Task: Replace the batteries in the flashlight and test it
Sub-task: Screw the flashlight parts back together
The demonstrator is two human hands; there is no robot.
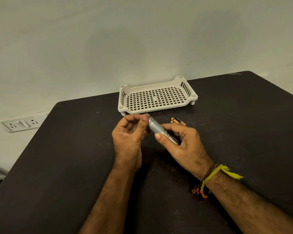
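A small silver flashlight point(157, 128) with a knurled body is held over the dark table, tilted up to the left. My right hand point(181, 144) grips its lower end, thumb across the barrel. My left hand point(130, 132) has thumb and fingers pinched at the flashlight's upper end, on its end piece, which the fingers mostly hide. A few small batteries point(177, 121) with orange and black ends lie on the table just beyond my right hand.
A cream perforated plastic tray point(156, 97) stands at the table's far edge, behind the hands. The dark table point(74, 157) reaches to the pale wall. A white socket strip point(22, 124) is on the wall at left.
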